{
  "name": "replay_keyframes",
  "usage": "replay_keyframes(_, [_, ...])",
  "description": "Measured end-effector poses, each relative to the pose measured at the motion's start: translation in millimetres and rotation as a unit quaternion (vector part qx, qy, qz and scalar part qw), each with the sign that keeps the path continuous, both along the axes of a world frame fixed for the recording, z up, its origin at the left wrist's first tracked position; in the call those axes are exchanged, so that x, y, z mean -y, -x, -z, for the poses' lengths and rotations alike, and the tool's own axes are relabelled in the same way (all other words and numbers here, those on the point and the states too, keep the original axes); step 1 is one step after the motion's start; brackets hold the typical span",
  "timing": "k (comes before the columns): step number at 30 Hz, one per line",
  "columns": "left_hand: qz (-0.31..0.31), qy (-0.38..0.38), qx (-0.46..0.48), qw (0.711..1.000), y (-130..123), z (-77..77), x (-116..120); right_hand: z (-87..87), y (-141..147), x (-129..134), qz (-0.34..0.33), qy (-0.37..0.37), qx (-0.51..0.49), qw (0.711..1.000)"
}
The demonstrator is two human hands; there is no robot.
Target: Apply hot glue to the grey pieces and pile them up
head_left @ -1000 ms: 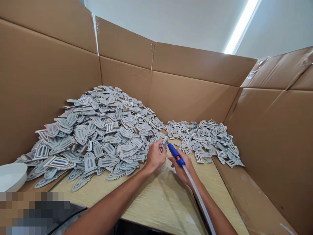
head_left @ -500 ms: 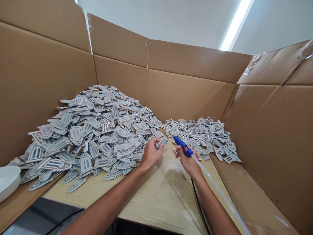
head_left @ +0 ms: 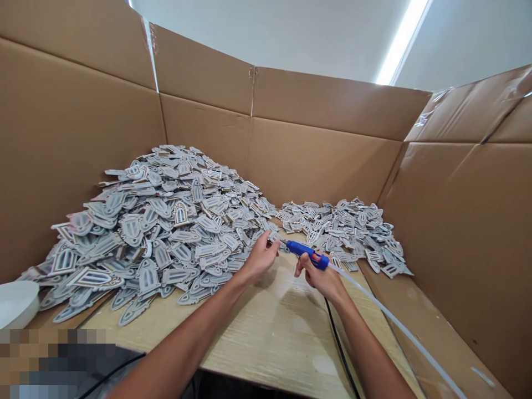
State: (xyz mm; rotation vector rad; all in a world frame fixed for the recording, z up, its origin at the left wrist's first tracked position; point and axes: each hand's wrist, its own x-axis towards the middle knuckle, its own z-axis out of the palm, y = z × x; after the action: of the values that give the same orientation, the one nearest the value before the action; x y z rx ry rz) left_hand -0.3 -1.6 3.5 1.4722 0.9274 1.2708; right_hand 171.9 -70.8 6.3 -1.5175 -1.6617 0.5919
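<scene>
My right hand [head_left: 322, 276] is wrapped round a blue hot glue gun [head_left: 305, 254], its nozzle pointing left. A long clear glue stick [head_left: 386, 313] trails from its rear, and a black cord hangs below. My left hand [head_left: 262, 255] pinches a small grey-white arched window piece [head_left: 274, 238], mostly hidden by the fingers, at the nozzle tip. Whether the nozzle touches the piece I cannot tell. Beside my left hand rises a large heap of similar arched pieces [head_left: 166, 238], some with brown scroll patterns.
A smaller heap of arched pieces [head_left: 357, 227] lies at the back right. Cardboard walls [head_left: 324, 160] enclose the wooden tabletop [head_left: 266, 338]. A white bowl [head_left: 19, 305] stands at the left edge. The black cord [head_left: 338, 343] runs over the table's front.
The glue gun has swung left and levelled, bringing its nozzle to the piece in my left hand. That piece has turned and is now more hidden by my fingers.
</scene>
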Motion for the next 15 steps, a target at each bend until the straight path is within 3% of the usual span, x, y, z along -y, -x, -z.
replay_keyframes(3, [0.04,0.004,-0.016,0.999,0.6,1.1,1.2,-0.4,-1.8,-0.1,-0.006,0.012,0.004,1.0])
replay_keyframes(15, [0.065,-0.041,-0.018,0.997,2.6,-4.7,4.0,-2.2,-3.3,0.7,0.01,0.019,0.02,1.0])
